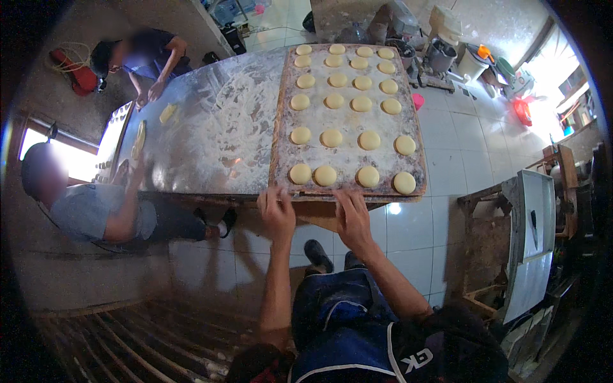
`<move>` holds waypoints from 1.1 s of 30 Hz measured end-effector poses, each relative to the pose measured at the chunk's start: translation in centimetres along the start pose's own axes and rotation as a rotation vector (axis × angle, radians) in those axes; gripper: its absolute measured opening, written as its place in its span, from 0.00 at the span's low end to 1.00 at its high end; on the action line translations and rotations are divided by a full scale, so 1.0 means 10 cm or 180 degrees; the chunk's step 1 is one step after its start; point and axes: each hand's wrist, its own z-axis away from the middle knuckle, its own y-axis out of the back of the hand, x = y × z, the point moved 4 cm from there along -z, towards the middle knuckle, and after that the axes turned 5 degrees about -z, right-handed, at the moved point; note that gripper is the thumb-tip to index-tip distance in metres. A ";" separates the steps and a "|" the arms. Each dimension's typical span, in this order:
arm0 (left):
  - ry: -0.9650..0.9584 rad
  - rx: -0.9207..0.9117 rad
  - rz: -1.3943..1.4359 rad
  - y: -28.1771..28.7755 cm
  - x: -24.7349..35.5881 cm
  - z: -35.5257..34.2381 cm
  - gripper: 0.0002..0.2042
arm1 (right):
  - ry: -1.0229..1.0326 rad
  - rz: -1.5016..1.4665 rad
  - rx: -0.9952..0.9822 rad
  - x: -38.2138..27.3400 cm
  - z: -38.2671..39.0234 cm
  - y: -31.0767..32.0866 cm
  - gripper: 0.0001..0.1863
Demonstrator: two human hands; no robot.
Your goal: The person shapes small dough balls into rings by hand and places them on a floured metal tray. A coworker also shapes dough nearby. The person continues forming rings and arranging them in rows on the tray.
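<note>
A large floured wooden board (348,121) lies on the right end of a metal table. Rows of round, pale dough pieces (369,140) sit on it, with wider gaps in places. At the board's near edge, my left hand (277,214) is by the left corner, its fingers bent over the rim and slightly blurred. My right hand (353,220) is further along the same edge, fingers curled against it near the middle. Both hands look closed on the edge; the undersides of the fingers are hidden. No dough piece is in either hand.
Flour covers the metal table (204,127) left of the board. Two people work at its left end, near a dough strip (138,139) and a small dough lump (168,113). A metal-topped stand (533,210) is at right. Buckets and machines (440,54) line the back wall.
</note>
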 end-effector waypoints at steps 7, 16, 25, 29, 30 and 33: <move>-0.0199 -0.1856 -0.0546 -0.57 0.00 -0.69 0.18 | -0.0247 0.1284 -0.1611 0.19 -0.93 -0.59 0.18; 0.1103 -0.1900 0.1484 0.21 -1.01 -1.29 0.21 | -0.1654 0.0071 -0.1645 -0.40 -1.50 -0.89 0.19; 0.0395 -0.0868 0.0135 0.24 -2.24 -2.36 0.21 | -0.0589 0.1059 -0.1682 -0.02 -2.80 -3.02 0.20; 0.0642 -0.0844 0.1050 0.19 -2.14 -2.27 0.16 | -0.0689 0.1114 -0.1875 0.10 -2.82 -3.02 0.19; 0.0798 -0.0916 0.1323 0.13 -2.10 -2.23 0.17 | -0.0915 0.0653 -0.1993 0.09 -2.78 -2.98 0.19; 0.1068 -0.0899 0.1899 -0.04 -2.00 -2.17 0.15 | -0.1691 -0.0647 -0.1501 -0.03 -2.68 -2.80 0.18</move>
